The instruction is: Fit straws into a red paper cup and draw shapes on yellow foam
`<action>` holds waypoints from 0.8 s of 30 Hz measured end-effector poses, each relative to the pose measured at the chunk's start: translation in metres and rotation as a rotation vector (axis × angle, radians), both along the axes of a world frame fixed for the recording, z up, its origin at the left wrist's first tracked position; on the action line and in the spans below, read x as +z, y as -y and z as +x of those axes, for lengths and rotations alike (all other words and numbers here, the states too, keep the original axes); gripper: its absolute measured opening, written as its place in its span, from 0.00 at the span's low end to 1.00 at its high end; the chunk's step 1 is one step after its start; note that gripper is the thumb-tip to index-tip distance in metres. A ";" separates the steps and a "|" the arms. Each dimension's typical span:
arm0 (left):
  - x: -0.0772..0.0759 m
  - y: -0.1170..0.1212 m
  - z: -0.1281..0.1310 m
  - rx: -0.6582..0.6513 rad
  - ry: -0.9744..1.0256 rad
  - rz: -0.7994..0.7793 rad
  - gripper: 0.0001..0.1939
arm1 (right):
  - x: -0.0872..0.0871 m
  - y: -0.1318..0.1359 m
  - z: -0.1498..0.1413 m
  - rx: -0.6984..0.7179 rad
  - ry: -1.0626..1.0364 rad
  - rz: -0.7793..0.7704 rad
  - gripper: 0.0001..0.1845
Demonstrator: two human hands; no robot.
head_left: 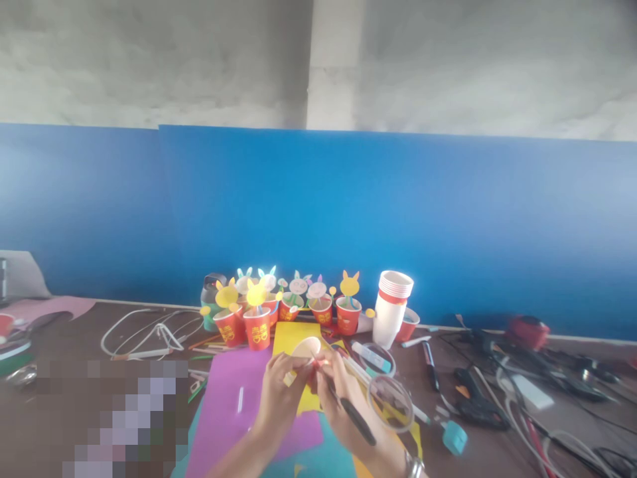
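Observation:
Over the yellow paper, a paper cup (305, 348) is tilted with its white rim facing up. My left hand (279, 388) closes its fingers around the cup's left side. My right hand (343, 392) grips a slim black pen-like tool (359, 423), whose back end sticks out toward my wrist. Its tip meets the cup near my left fingertips, but the fingers hide the exact contact. Purple paper (223, 392) and yellow paper (298, 332) lie under my hands. Behind them stand several red cups (257, 330) with paper animal heads on stems.
A tall stack of white cups (391, 309) stands at the back right. Rolls of clear tape (391, 403), a marker (430, 365), a black glue gun (478, 401) and tangled cables (512, 392) lie to the right. A white cord (144, 335) curls at the left.

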State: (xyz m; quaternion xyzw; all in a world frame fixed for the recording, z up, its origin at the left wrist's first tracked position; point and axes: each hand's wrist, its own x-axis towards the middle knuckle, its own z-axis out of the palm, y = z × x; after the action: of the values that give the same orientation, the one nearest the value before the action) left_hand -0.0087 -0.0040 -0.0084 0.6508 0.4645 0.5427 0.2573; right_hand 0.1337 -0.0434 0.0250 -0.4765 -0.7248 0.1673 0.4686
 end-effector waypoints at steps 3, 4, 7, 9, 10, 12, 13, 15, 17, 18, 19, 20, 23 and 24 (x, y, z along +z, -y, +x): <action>-0.002 -0.002 -0.001 0.020 -0.014 0.038 0.10 | 0.005 -0.001 0.004 0.092 0.079 -0.060 0.13; -0.002 -0.003 -0.001 0.014 -0.028 0.053 0.09 | 0.008 -0.001 0.005 0.122 0.126 -0.075 0.14; -0.003 -0.005 -0.003 -0.023 -0.049 0.038 0.09 | 0.014 -0.002 0.010 0.187 0.253 -0.074 0.18; -0.003 -0.007 -0.003 -0.068 -0.048 0.006 0.09 | 0.017 -0.002 0.013 0.211 0.278 -0.066 0.20; -0.002 -0.008 -0.004 -0.088 -0.050 -0.003 0.09 | 0.018 -0.002 0.014 0.222 0.254 -0.075 0.20; 0.000 -0.009 -0.006 -0.099 -0.049 -0.011 0.09 | 0.020 -0.001 0.015 0.240 0.103 -0.164 0.17; 0.001 -0.010 -0.007 -0.090 -0.038 -0.014 0.09 | 0.021 -0.001 0.015 0.243 0.007 -0.224 0.15; 0.006 -0.013 -0.012 -0.084 0.018 -0.033 0.10 | 0.023 -0.003 0.016 0.237 -0.145 -0.340 0.13; 0.011 -0.017 -0.019 -0.098 0.116 -0.065 0.12 | 0.024 -0.007 0.018 0.212 -0.254 -0.453 0.14; 0.013 -0.019 -0.021 -0.097 0.161 -0.080 0.12 | 0.024 -0.010 0.020 0.188 -0.306 -0.489 0.15; 0.014 -0.020 -0.023 -0.095 0.197 -0.091 0.14 | 0.023 -0.013 0.021 0.149 -0.367 -0.508 0.16; 0.015 -0.021 -0.025 -0.100 0.227 -0.102 0.15 | 0.021 -0.017 0.022 0.099 -0.414 -0.500 0.17; 0.015 -0.020 -0.024 -0.139 0.267 -0.135 0.18 | 0.010 -0.027 0.022 -0.020 -0.423 -0.380 0.16; 0.015 -0.019 -0.023 -0.157 0.271 -0.145 0.18 | 0.005 -0.028 0.021 -0.041 -0.394 -0.343 0.15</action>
State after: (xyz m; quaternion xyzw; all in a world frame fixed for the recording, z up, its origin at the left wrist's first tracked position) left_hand -0.0316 0.0147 0.0063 0.5857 0.4112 0.5686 0.4057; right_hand 0.1544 -0.0149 0.0302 -0.5216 -0.5711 0.3677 0.5163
